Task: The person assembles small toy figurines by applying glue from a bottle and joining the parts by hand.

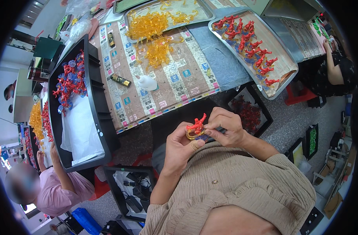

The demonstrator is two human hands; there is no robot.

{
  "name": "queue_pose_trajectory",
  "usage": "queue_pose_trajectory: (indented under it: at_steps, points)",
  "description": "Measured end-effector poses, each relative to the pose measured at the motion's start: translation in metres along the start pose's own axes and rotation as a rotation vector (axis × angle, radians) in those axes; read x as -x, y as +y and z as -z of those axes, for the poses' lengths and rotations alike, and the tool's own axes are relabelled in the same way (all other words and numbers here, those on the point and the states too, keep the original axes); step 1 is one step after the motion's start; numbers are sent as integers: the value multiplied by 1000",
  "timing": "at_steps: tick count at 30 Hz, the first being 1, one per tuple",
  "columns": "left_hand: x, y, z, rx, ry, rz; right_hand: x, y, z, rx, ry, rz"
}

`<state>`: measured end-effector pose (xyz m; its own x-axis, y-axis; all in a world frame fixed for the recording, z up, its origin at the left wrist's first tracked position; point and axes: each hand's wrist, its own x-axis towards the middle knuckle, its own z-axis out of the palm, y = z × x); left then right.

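Note:
Both hands are close together in front of my body, below the table's near edge. Between the thumb and fingers of my left hand point(179, 148) is a small plastic piece point(196, 126), with a branching red top, a clear yellow curved part and some blue underneath. My right hand point(228, 128) pinches the right side of the same piece with thumb and forefinger. Its other fingers are curled, and a dark thing shows at them that I cannot make out. Similar red, yellow and blue pieces point(249, 47) stand in rows on a metal tray point(282, 74) at the far right.
Loose yellow parts point(157, 53) lie on the paper-covered table point(179, 94), spilling from a tray point(202, 17). Nearby are a white bottle point(147, 82) and a dark tube point(120, 80). Left stands a black bin point(93, 117) of red-blue parts point(71, 82). Co-workers sit left and right.

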<state>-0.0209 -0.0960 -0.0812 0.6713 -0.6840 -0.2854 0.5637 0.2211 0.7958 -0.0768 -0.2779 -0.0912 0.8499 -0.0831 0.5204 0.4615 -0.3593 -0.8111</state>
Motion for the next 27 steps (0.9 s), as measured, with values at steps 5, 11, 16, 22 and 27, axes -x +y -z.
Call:
queue_pose_trajectory:
  at_steps: [5, 11, 16, 22, 27]
  points:
    - [2, 6, -7, 65, -10, 31, -1, -5, 4, 25, -5, -21]
    - [4, 7, -8, 93, -43, 50, -5, -7, 8, -17, -71, 27]
    - [5, 6, -7, 148, -47, 89, 1, -7, 2, -79, -5, 13]
    - [4, 2, -2, 13, -57, 24, -3, -5, 6, -157, -84, -60]
    - [5, 4, -9, -5, -25, 9, -2, -8, 5, -143, -48, -97]
